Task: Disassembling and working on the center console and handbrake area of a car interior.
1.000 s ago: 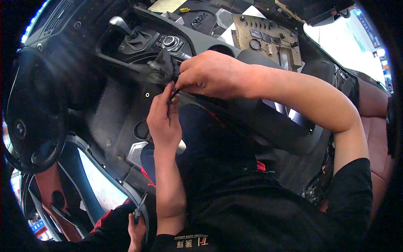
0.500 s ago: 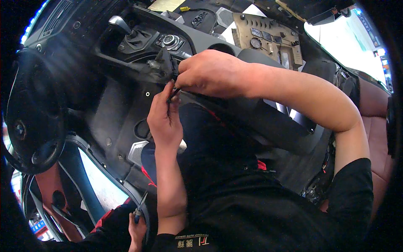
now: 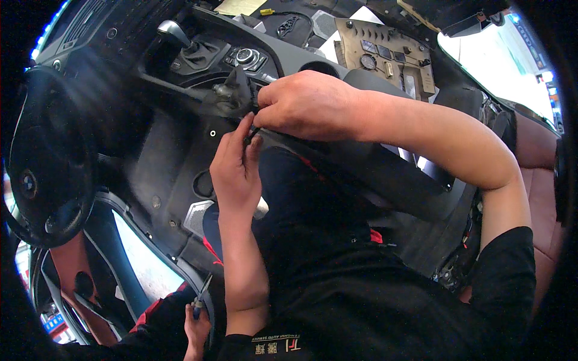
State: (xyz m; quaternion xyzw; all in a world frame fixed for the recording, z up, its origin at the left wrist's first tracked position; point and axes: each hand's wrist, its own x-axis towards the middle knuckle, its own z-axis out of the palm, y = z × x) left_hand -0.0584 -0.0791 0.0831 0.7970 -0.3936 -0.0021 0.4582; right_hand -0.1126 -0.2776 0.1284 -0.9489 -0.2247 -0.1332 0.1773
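Note:
My left hand (image 3: pixel 236 165) is closed in a pinch, thumb and fingers pressed on a thin black strip (image 3: pixel 253 135). Right beside it, my right hand (image 3: pixel 307 107) has its fingers curled in, back of the hand up. The strip runs up toward the right fingertips, which are turned away, so what they grip cannot be made out. A dark, crumpled boot-like piece (image 3: pixel 239 87) with a dull grey part at its base stands just left of my right hand, on the centre console (image 3: pixel 289 57).
Beyond lie the gear lever (image 3: pixel 173 32), a round control knob (image 3: pixel 245 56) and a beige trim panel (image 3: pixel 385 57) with fittings. The steering wheel (image 3: pixel 89 174) is at left. At lower left another person's hand (image 3: pixel 196 331) holds a blue-handled tool (image 3: pixel 198 308) with a pointed metal end.
Both hands stay close together at the same spot, with only slight finger movement. The view has shifted very slightly.

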